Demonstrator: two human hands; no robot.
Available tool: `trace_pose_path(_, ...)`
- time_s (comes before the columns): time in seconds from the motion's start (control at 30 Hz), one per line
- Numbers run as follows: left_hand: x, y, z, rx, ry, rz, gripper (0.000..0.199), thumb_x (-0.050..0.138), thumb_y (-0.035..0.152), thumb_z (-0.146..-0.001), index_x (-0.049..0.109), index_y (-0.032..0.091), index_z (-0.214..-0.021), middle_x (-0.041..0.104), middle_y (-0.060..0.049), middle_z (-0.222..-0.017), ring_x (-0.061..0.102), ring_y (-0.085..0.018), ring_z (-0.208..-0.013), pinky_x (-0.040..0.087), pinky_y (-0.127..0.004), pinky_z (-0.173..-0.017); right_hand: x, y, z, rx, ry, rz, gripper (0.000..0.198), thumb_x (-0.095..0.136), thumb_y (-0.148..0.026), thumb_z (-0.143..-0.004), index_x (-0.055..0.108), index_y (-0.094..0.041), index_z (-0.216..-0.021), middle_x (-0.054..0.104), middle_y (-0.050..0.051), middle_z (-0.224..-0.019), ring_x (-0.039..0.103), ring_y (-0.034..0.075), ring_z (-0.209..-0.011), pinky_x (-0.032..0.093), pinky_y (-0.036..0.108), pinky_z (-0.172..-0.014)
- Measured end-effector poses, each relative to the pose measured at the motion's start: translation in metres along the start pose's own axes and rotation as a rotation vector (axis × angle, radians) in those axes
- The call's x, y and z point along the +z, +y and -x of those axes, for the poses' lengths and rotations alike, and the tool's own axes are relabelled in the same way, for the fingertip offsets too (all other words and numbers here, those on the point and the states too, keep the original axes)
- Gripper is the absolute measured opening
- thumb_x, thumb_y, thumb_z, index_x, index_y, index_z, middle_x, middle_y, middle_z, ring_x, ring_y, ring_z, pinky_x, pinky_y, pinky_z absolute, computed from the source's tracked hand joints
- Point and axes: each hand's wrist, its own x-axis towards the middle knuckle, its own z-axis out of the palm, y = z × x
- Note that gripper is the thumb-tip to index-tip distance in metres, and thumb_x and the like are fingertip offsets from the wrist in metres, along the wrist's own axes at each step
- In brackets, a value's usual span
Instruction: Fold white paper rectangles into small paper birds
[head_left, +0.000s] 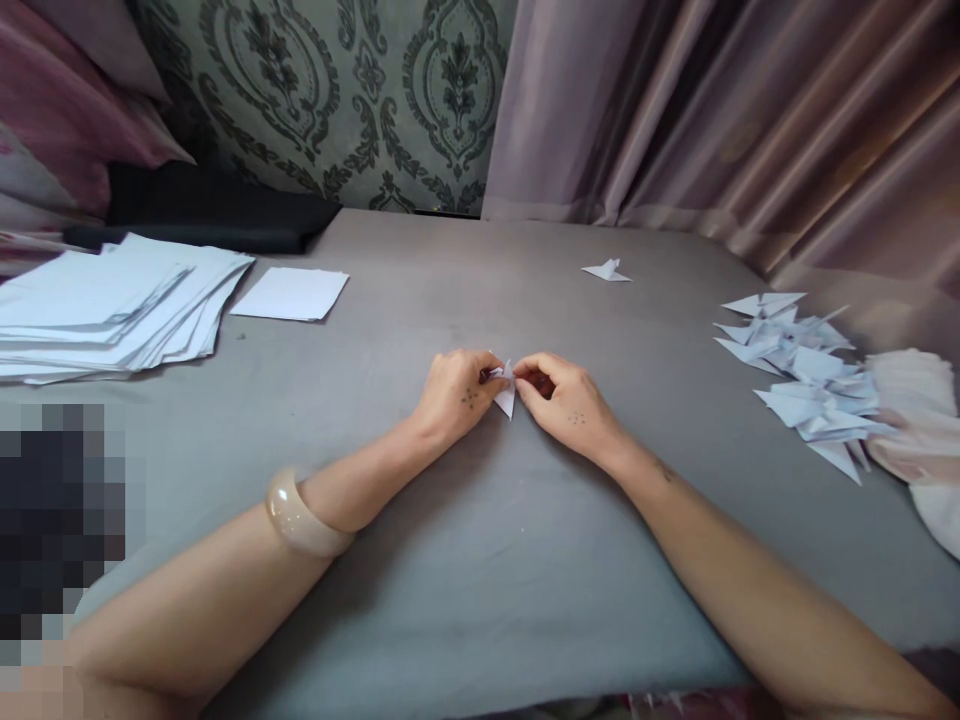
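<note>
A small white paper crane (505,398) is held between both hands at the middle of the table, one pointed part hanging down. Thumb and fingers of my left hand (459,392) pinch it from the left; a light bangle circles that forearm. From the right, the fingertips of my right hand (561,396) are closed at its upper edge. The folds between the fingertips are partly hidden. A single folded paper crane (609,270) sits farther back on the right. Several more folded paper cranes (806,365) lie heaped at the right side.
A grey cloth covers the table (465,560). At the left lie a large stack of white paper (112,310) and a smaller stack of square sheets (291,294). Behind them is black folded fabric (217,210). Curtains (675,110) hang along the back right; pale cloth (911,420) lies beside the cranes.
</note>
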Motion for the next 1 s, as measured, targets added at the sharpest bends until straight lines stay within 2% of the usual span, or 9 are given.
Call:
trace_pose_path(0.17,-0.001,0.001,0.0,0.005,-0.002,-0.02,0.011,0.062,0.021,-0.082,0.072,0.017,-0.081,0.066,-0.001,-0.066,0.054,-0.012,-0.059,0.038,-0.023,-0.06,-0.001,-0.003,0.004,0.016,0.032,0.013,0.013,0.055,-0.021,-0.085,0.068,-0.022,-0.089,0.07,0.0,-0.079,0.062,0.013,-0.069,0.048,0.027,-0.07)
trace_pose_path(0.37,-0.002,0.0,0.0,0.051,-0.011,-0.033,0.013,0.061,0.019,-0.082,0.074,0.018,-0.085,0.071,-0.003,-0.073,0.058,-0.014,-0.063,0.04,-0.024,-0.061,-0.002,-0.009,0.001,0.048,-0.019,-0.01,0.013,0.056,-0.024,-0.082,0.068,-0.021,-0.086,0.07,0.002,-0.083,0.062,0.015,-0.072,0.048,0.028,-0.071)
trace_pose_path(0.43,-0.001,-0.001,0.0,0.071,-0.019,-0.042,0.015,0.059,0.017,-0.083,0.074,0.018,-0.085,0.072,-0.004,-0.075,0.06,-0.014,-0.065,0.04,-0.024,-0.063,-0.003,-0.014,-0.003,0.098,-0.043,-0.024,0.015,0.055,-0.028,-0.082,0.068,-0.02,-0.08,0.07,0.003,-0.082,0.062,0.015,-0.073,0.047,0.028,-0.071)
trace_pose_path(0.53,0.0,-0.003,0.0,0.102,-0.018,-0.074,0.016,0.058,0.019,-0.086,0.074,0.018,-0.084,0.072,-0.005,-0.077,0.06,-0.015,-0.066,0.04,-0.025,-0.064,-0.007,-0.021,-0.012,0.216,-0.111,-0.035,0.028,0.053,-0.04,-0.085,0.067,-0.019,-0.072,0.068,0.003,-0.073,0.06,0.015,-0.069,0.044,0.028,-0.067)
trace_pose_path(0.63,0.001,-0.005,-0.001,0.114,-0.012,-0.101,0.016,0.058,0.019,-0.086,0.074,0.018,-0.083,0.072,-0.005,-0.076,0.06,-0.016,-0.065,0.04,-0.026,-0.064,-0.011,-0.027,-0.019,0.277,-0.17,0.009,0.036,0.052,-0.047,-0.084,0.066,-0.018,-0.066,0.064,0.002,-0.066,0.056,0.015,-0.065,0.04,0.027,-0.062)
trace_pose_path(0.83,-0.003,-0.001,0.001,0.106,-0.038,-0.089,0.02,0.056,0.015,-0.084,0.075,0.019,-0.087,0.073,-0.005,-0.081,0.062,-0.018,-0.071,0.04,-0.027,-0.067,-0.016,-0.032,-0.03,0.334,-0.255,0.167,0.024,0.054,-0.031,-0.075,0.056,-0.02,-0.054,0.05,-0.003,-0.055,0.041,0.011,-0.055,0.031,0.025,-0.051)
trace_pose_path(1.0,-0.005,-0.001,0.003,0.121,-0.052,-0.091,0.021,0.054,0.017,-0.086,0.075,0.019,-0.086,0.074,-0.006,-0.083,0.064,-0.019,-0.074,0.041,-0.028,-0.069,-0.02,-0.039,-0.039,0.42,-0.316,0.182,0.018,0.059,-0.03,-0.07,0.06,-0.019,-0.055,0.051,-0.002,-0.052,0.04,0.01,-0.049,0.028,0.024,-0.043)
